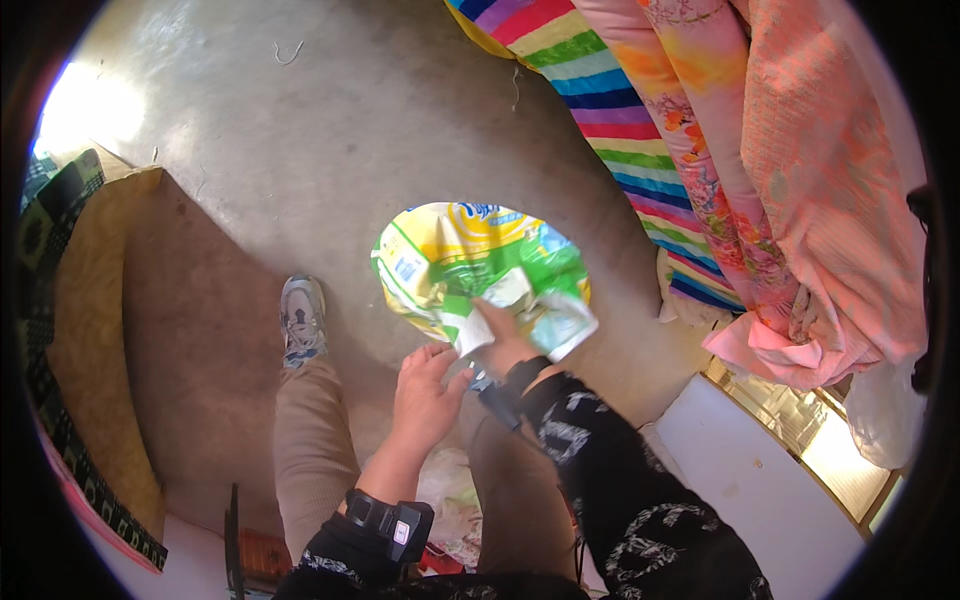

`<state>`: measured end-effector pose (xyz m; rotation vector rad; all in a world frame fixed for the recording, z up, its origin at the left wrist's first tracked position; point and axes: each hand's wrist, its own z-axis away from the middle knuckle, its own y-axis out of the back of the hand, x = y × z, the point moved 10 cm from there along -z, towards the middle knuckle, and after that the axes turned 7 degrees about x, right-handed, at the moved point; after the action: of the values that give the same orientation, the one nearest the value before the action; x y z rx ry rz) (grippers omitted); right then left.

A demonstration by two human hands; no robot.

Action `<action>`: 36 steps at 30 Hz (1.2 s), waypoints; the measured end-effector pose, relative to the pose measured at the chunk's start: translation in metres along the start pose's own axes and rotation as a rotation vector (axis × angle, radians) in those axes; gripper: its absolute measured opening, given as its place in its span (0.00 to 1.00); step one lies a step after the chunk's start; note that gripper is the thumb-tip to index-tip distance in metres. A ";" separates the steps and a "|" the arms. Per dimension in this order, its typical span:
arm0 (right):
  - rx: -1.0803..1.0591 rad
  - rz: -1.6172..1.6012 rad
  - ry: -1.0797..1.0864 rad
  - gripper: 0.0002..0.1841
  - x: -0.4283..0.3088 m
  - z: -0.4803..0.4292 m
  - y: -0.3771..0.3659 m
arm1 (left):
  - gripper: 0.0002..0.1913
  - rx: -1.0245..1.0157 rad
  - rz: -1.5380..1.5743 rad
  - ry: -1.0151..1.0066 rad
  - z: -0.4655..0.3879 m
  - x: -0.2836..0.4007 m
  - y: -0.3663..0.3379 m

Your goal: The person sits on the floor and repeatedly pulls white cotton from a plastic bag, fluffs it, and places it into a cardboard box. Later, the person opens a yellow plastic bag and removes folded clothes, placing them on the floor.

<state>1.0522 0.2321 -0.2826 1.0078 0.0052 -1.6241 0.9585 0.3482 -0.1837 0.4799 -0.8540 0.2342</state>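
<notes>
A crumpled plastic package (480,255), printed green, yellow and white, is in front of me above the floor. My right hand (504,337) grips its near side, with the fingers partly hidden by a white and green flap. Just left of it, my left hand (429,386) is raised with fingers apart, close to the package's lower edge; I cannot tell whether the fingertips touch it. Black straps are on both wrists, and the left one carries a small black device (409,531).
Striped, floral and pink bedding (817,187) hangs at the right, beside a white cabinet panel (750,450). A curved brown board (90,300) with dark patterned fabric stands at left. Threads lie on the concrete floor (300,150). A clear plastic bag (450,487) is between my legs.
</notes>
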 end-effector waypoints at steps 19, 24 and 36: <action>0.146 1.210 0.032 0.19 -0.045 -0.059 0.161 | 0.17 0.098 0.448 0.471 -0.006 -0.044 0.022; -0.270 1.282 0.707 0.17 -0.068 -0.058 0.024 | 0.16 0.079 0.474 0.528 -0.006 -0.051 0.018; 0.081 0.831 -0.487 0.30 0.105 -0.224 0.236 | 0.12 0.082 0.547 0.618 0.006 -0.049 -0.016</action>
<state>1.3787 0.1814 -0.3694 0.5245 -0.7201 -1.0509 0.9297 0.3305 -0.2229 0.2136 -0.3498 0.8750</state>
